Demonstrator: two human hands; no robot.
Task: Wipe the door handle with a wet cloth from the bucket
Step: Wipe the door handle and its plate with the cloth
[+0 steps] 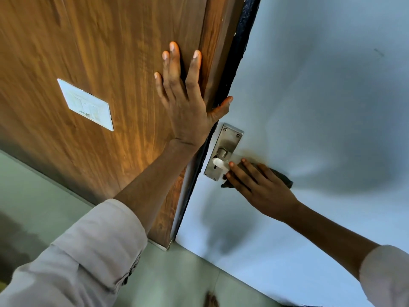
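Note:
A steel handle plate [228,142] with a lever handle [219,162] is fixed at the left edge of a pale blue door [321,107]. My right hand [259,187] presses a dark cloth [285,179] against the door just right of the plate, with its fingertips touching the handle. Most of the cloth is hidden under the hand. My left hand [186,94] lies flat with fingers spread on the brown wooden panel [99,52], its thumb reaching over the dark door edge. No bucket is in view.
A white switch plate [86,105] sits on the wooden panel to the left. Greenish floor tiles [188,273] show below. A brownish stain marks the door [250,155] beside the handle plate.

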